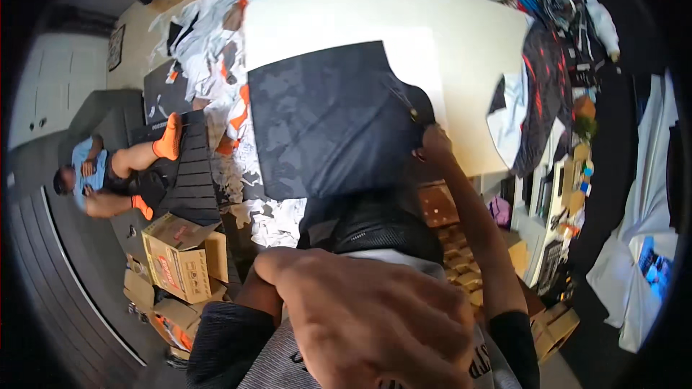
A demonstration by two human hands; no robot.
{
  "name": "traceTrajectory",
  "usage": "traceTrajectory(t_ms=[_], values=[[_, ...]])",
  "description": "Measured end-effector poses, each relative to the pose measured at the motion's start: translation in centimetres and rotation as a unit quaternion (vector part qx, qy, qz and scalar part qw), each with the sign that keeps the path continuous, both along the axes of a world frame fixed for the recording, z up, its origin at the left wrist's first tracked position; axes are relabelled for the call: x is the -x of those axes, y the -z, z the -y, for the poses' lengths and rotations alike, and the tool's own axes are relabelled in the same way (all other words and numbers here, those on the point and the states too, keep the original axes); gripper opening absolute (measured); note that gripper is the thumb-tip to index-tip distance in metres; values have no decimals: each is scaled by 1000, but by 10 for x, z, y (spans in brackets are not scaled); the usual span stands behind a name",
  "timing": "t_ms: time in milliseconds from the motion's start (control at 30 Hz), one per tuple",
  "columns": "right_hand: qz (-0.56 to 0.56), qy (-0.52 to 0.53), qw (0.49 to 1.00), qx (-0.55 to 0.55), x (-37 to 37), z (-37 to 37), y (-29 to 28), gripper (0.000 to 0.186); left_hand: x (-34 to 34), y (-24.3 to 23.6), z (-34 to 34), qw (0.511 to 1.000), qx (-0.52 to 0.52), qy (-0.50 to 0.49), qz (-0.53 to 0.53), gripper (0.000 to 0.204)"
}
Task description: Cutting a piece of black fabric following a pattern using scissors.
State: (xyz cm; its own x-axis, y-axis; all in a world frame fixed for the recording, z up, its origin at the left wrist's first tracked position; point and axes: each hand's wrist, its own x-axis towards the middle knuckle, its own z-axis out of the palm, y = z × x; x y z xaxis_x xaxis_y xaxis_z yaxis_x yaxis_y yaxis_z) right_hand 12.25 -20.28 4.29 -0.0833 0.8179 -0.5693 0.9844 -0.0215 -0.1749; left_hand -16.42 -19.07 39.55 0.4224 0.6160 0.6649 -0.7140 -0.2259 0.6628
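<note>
A dark camouflage-patterned fabric piece (317, 115) lies on the white table, with a curved notch in its upper right edge. My right hand (435, 142) is closed at that edge, around the handles of what look like dark scissors (412, 110). Their thin blades point up and left over the cloth, and the handles are mostly hidden by my fingers. Close to the camera, my left hand (375, 317) is raised in front of my chest, back of the hand showing. Its fingers are blurred and partly out of sight, so whether it holds anything cannot be told.
The white table (476, 36) carries a dark and red garment piece (540, 94) on the right. White and orange scraps (216, 65) heap along its left side. Open cardboard boxes (184, 256) stand lower left. A person (108, 173) in orange socks reclines at left.
</note>
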Motion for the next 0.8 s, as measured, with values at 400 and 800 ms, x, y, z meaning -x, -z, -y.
traceTrajectory(t_ms=[400,800], values=[[28,-55,998,30,-11,-27,-6,59,196,50,86,768,173,-446,-426,44],[-18,-79,997,-5,-14,-31,-18,62,289,277,815,153,593,-786,82,25]])
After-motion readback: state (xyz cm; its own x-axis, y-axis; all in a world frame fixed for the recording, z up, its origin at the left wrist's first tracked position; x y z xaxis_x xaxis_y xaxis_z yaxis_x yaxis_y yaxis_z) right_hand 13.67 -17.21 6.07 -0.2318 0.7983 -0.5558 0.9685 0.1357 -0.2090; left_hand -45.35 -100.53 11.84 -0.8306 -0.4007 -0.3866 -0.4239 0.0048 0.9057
